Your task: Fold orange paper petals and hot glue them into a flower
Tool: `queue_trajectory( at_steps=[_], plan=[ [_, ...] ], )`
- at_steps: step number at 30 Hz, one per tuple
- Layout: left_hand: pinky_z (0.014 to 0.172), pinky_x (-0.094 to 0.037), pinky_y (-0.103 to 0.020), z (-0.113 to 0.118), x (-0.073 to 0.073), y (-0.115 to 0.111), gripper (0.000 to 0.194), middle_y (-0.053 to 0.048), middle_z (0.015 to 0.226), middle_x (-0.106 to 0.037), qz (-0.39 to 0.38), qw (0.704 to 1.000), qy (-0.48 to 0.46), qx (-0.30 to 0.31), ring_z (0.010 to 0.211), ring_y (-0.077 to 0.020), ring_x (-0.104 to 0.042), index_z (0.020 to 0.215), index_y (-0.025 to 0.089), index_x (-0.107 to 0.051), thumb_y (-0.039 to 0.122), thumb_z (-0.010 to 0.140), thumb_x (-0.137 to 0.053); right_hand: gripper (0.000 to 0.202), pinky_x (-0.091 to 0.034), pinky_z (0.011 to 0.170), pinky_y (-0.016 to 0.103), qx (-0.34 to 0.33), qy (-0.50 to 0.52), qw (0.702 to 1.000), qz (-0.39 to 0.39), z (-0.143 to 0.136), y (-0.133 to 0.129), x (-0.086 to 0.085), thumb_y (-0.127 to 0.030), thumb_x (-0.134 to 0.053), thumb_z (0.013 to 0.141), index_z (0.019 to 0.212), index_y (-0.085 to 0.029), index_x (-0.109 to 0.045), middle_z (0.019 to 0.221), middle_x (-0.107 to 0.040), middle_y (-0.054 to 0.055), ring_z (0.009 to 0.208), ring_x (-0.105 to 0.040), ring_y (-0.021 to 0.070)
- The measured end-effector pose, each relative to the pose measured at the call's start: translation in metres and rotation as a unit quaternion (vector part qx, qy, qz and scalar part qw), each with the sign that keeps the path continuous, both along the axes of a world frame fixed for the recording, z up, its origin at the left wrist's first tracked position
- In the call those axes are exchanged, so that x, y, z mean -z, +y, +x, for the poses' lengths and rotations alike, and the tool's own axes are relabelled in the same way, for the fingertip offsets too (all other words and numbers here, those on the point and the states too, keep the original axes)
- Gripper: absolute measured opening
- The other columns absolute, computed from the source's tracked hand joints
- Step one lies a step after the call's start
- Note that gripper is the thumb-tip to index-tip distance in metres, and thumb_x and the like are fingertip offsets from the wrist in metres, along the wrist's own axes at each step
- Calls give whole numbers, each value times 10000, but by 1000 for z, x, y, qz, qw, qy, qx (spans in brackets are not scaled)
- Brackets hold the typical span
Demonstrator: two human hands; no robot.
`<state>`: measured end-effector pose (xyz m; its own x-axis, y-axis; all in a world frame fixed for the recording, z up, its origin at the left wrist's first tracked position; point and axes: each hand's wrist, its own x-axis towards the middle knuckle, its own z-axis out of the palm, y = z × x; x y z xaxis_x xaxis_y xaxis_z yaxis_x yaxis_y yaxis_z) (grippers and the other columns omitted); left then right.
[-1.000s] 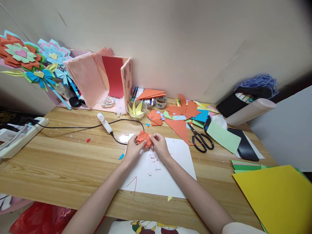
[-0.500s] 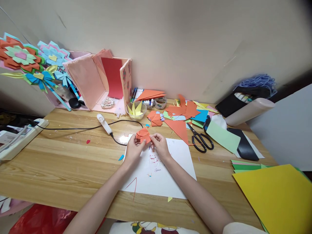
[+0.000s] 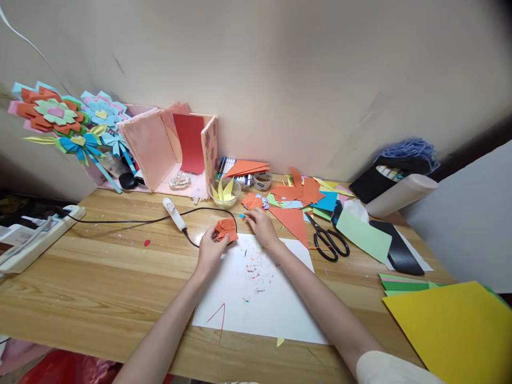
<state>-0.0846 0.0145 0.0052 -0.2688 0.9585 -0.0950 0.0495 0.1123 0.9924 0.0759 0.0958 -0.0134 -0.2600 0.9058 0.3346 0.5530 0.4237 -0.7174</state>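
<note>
A folded orange paper piece (image 3: pixel 226 229) is held in my left hand (image 3: pixel 210 249), above the upper left corner of a white sheet (image 3: pixel 260 298) marked with coloured specks and lines. My right hand (image 3: pixel 262 228) is off that piece, its fingertips drawn together at a small blue scrap (image 3: pixel 241 216) on the wooden table. Just behind my right fingers lies another folded orange piece (image 3: pixel 253 201). Whether the right fingers grip anything is too small to tell.
Black-handled scissors (image 3: pixel 330 244) lie right of the sheet, near orange and coloured offcuts (image 3: pixel 298 189). A white glue gun (image 3: pixel 174 213) with a black cable sits left. Behind are a bowl (image 3: pixel 224 193) and pink box (image 3: pixel 146 146). Yellow paper (image 3: pixel 460 320) lies front right.
My right hand has let go of the orange piece and moved up to the blue scrap. My left hand has shifted slightly left and down with the piece. The camera view has tilted up.
</note>
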Motion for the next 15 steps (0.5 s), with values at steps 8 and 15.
queue_trajectory(
  at_steps=[8, 15],
  plan=[
    [759, -468, -284, -8, 1, 5, 277, -76, 888, -677, -9, 1000, -24, -16, 832, -194, -625, 868, 116, -624, 214, 609, -613, 85, -417, 719, 295, -37, -75, 996, 18, -4, 1, -3, -114, -578, 778, 729, -167, -624, 795, -604, 61, 799, -544, 186],
    [668, -444, -247, -10, 6, 6, 206, -27, 764, -653, -10, 1000, 14, -20, 734, -169, -599, 795, 128, -617, 249, 632, -587, 158, -409, 736, 312, -1, -103, 994, 20, -13, 6, -5, -108, -498, 819, 808, -158, -648, 836, -602, 93, 835, -542, 206]
  ],
)
